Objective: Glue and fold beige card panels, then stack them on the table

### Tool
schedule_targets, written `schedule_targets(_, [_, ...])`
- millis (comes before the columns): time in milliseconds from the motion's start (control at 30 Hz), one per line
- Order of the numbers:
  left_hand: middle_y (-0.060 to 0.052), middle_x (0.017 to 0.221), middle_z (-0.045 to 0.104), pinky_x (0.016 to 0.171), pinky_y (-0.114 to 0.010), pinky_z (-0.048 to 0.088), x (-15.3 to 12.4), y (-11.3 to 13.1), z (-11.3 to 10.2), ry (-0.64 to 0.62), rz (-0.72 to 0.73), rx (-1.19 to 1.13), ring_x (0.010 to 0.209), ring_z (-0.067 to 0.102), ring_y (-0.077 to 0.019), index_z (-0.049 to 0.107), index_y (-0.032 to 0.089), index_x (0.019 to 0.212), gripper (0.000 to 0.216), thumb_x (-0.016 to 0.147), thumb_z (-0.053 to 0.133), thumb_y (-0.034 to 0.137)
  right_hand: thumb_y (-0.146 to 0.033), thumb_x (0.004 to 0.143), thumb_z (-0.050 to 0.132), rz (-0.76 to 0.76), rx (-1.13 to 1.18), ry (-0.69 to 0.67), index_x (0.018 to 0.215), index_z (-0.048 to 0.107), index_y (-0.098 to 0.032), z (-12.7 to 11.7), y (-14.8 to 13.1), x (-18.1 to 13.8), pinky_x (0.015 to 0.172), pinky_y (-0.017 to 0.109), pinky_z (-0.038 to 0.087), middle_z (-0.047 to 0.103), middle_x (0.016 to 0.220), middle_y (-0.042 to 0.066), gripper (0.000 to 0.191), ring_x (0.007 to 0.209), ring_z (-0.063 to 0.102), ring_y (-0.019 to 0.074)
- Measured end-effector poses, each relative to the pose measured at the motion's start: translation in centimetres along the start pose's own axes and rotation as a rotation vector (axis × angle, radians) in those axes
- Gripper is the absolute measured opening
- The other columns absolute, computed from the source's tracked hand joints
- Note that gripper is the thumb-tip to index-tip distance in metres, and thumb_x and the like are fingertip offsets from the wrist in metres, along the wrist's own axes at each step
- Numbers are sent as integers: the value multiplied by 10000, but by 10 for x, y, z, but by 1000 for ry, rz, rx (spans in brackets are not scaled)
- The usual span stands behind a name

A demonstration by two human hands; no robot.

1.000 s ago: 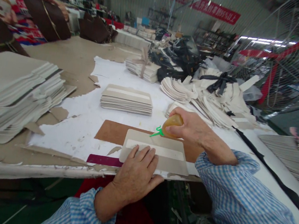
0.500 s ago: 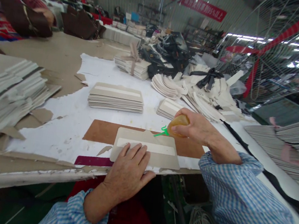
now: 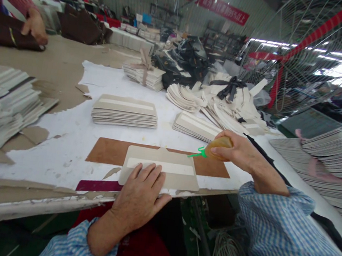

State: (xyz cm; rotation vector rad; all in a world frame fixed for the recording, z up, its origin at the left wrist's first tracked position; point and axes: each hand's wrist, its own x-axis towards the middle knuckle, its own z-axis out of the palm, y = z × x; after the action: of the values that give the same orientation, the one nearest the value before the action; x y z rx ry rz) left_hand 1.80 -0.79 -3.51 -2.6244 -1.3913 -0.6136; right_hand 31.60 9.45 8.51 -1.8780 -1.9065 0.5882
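Note:
A beige flat panel (image 3: 180,172) with a white strip across it lies on a brown board (image 3: 107,152) near the table's front edge. My left hand (image 3: 139,197) rests flat on the panel's near left part, fingers stretched out. My right hand (image 3: 237,150) is closed round a small amber squeeze bottle (image 3: 218,142) with a green nozzle (image 3: 197,153). The nozzle points left, just off the panel's upper right corner.
A neat stack of like panels (image 3: 125,112) lies behind the board, a lower stack (image 3: 194,126) to its right, loose heaps (image 3: 224,105) beyond. Thick piles sit at far left (image 3: 1,101) and far right (image 3: 337,158). Another person's hand (image 3: 35,26) presses a dark bag (image 3: 3,32) at the back left.
My right hand and the bottle have moved rightward along the panel's top edge, from its middle to its right corner. My left hand has stayed on the panel. The view shifted right.

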Motion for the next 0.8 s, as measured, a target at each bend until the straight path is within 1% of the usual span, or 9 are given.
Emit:
schedule_targets(100, [-152, 1447, 661, 1182, -594, 405, 0, 0, -1, -8, -1, -1, 1364, 577, -347, 662, 139, 1333, 496, 1035, 556, 522, -440, 665, 775, 34, 44, 15, 924, 645, -238, -3, 11, -2, 617, 342, 427, 656, 724, 0, 354, 701, 597, 229])
schedule_targets(233, [-144, 1426, 677, 1164, -584, 420, 1, 1, -1, 7, 0, 10, 1354, 585, -343, 669, 143, 1325, 483, 1030, 570, 512, -434, 661, 768, 37, 115, 38, 942, 645, -241, -5, 18, -7, 606, 330, 416, 651, 726, -8, 362, 693, 590, 222])
schedule_targets(333, [-140, 1426, 678, 1157, -576, 424, 2, 1, -1, 14, 1, 13, 1350, 588, -342, 676, 152, 1320, 475, 1031, 569, 513, -424, 669, 796, 23, 205, 41, 935, 654, -238, 3, 24, -11, 618, 325, 420, 648, 735, -17, 354, 700, 583, 209])
schedule_targets(400, [-139, 1431, 676, 1155, -578, 425, 1, 0, -1, 17, 3, 16, 1349, 590, -343, 676, 153, 1324, 475, 1036, 555, 511, -423, 667, 845, 15, 369, 72, 948, 660, -234, 14, 33, -13, 636, 322, 435, 652, 757, -21, 385, 719, 586, 201])
schedule_targets(467, [-139, 1428, 680, 1151, -580, 427, 1, -1, 0, 26, 5, 20, 1342, 596, -341, 678, 150, 1321, 475, 1046, 530, 508, -433, 665, 876, 34, 622, 177, 995, 669, -236, 26, 46, -12, 647, 318, 458, 672, 818, -13, 437, 750, 602, 199])
schedule_targets(533, [-136, 1424, 683, 1153, -575, 427, 0, -2, 1, 32, 11, 23, 1338, 601, -336, 683, 150, 1315, 479, 1054, 506, 510, -463, 691, 858, 94, 881, 309, 1014, 678, -240, 33, 64, -10, 614, 311, 476, 692, 883, 8, 432, 757, 618, 197])
schedule_targets(633, [-126, 1425, 686, 1156, -569, 425, -1, -3, 4, 53, 15, 28, 1332, 607, -329, 696, 156, 1301, 479, 1058, 486, 512, -479, 741, 764, 193, 1170, 444, 995, 681, -249, 29, 101, -4, 541, 304, 488, 715, 906, 35, 352, 710, 633, 197])
schedule_targets(733, [-113, 1405, 701, 1151, -571, 429, -1, -3, 7, 98, 11, 35, 1318, 615, -330, 714, 166, 1277, 471, 1055, 483, 511, -471, 778, 668, 295, 1290, 578, 995, 667, -260, 15, 139, -1, 520, 309, 507, 731, 904, 41, 303, 711, 664, 212])
schedule_targets(800, [-109, 1393, 709, 1150, -568, 431, 0, -4, 9, 120, 14, 39, 1311, 618, -328, 718, 171, 1272, 461, 1051, 486, 502, -438, 789, 649, 341, 1274, 672, 973, 651, -261, 7, 161, -1, 467, 271, 453, 724, 896, 23, 256, 683, 653, 193])
